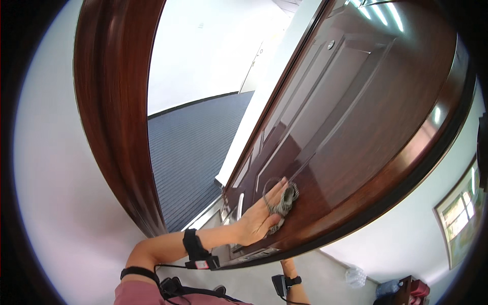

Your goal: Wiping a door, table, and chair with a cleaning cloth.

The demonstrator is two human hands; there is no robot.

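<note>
My left hand point(262, 216) presses a grey, striped cloth point(284, 206) against the glossy dark-brown panelled door point(371, 117), low on its face; its fingers are wrapped partly over the cloth. My right hand point(287, 267) is at the lower edge of the door, its fingers hidden behind it. Both forearms wear black straps with small devices. A round silver fitting point(331, 44) sits high on the door, and a metal fitting near my left wrist is partly covered.
A brown wooden door frame point(107, 112) borders the opening on the left. Beyond it lies a blue-grey ribbed floor mat point(188, 147) beside white walls. At the right are a framed picture point(457, 218), a crumpled plastic bag point(356, 277) and red and blue items point(417, 290) on a low stand.
</note>
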